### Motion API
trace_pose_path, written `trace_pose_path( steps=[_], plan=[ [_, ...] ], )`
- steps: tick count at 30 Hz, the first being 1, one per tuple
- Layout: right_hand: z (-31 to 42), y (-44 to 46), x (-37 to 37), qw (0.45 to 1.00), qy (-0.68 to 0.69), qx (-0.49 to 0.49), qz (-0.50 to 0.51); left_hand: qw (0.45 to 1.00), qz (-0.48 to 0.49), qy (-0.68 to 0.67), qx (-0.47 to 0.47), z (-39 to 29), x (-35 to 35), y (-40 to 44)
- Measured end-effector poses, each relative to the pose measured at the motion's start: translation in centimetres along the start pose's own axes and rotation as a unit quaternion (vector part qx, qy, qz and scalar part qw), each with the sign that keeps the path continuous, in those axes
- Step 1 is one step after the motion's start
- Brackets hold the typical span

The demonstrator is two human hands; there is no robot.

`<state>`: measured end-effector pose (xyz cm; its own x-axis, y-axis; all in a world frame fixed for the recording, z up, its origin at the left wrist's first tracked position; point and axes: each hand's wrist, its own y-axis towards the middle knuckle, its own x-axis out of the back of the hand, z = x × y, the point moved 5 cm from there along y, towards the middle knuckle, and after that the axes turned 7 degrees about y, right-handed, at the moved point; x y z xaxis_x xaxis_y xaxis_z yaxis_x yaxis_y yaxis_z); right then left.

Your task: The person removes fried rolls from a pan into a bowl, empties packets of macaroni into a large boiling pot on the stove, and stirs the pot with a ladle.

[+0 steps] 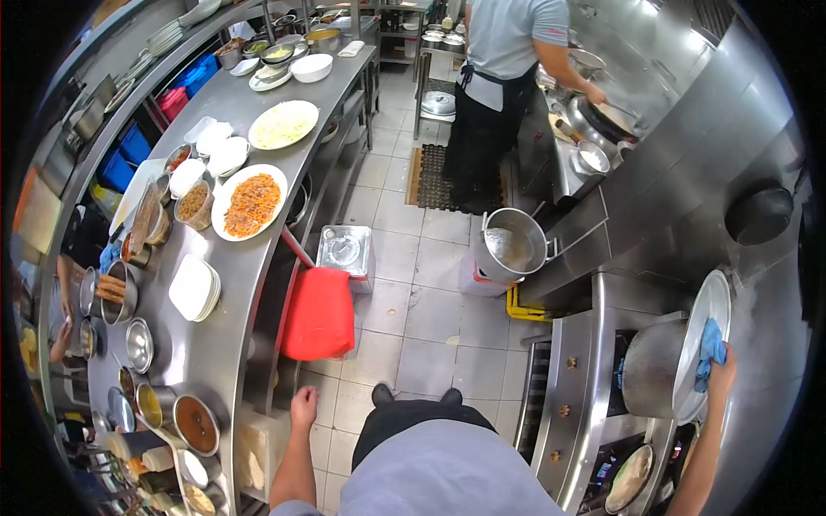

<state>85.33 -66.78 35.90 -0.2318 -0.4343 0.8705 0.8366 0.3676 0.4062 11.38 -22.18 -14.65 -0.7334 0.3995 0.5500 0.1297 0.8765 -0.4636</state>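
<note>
Stockpot lid (691, 368), right of frame, tilted at stockpot (650, 371); right hand (723, 370) holds blue cloth (711, 346) against it, left hand (303, 408) curled closed, lower centre. Cloth should cover whole grip; forearm best clear of likely heat.

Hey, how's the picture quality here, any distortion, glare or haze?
Head view: strong fisheye distortion, with dark corners and the steel counter edge bowed; head view: bright glare near the upper right; head view: pale, steam-like haze beside the lid at the right hand.
</note>
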Motion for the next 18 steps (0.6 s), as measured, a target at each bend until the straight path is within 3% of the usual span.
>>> trace_pose_path(
  steps=[1, 2, 3, 7, 11, 13, 18],
  plan=[
    [1.7, -0.6, -0.7, 1.0, 0.001, 0.003, 0.003, 0.98, -0.136, 0.042, -0.142, -2.8, 2.2, 0.2],
    [3.2, -1.1, -1.4, 0.999, 0.031, 0.01, -0.002, 0.977, -0.159, 0.034, -0.141, -4.4, 3.7, 1.0],
    [5.0, -1.5, -2.1, 0.998, 0.06, 0.019, -0.006, 0.948, -0.217, 0.065, -0.222, -9.7, 6.2, 0.2],
    [14.7, -2.6, -6.3, 0.993, 0.108, 0.038, 0.028, 0.884, -0.297, 0.156, -0.326, -18.6, 12.4, 3.1],
    [21.7, -1.6, -15.2, 0.958, 0.218, 0.093, 0.163, 0.867, -0.282, 0.21, -0.352, -22.4, 14.7, 7.5],
    [26.1, -1.5, -20.5, 0.952, 0.217, 0.132, 0.171, 0.87, -0.266, 0.283, -0.304, -22.6, 14.8, 9.3],
    [34.5, -1.3, -34.5, 0.926, 0.195, 0.174, 0.272, 0.858, -0.217, 0.352, -0.304, -19.7, 14.1, 12.9]
  ],
)
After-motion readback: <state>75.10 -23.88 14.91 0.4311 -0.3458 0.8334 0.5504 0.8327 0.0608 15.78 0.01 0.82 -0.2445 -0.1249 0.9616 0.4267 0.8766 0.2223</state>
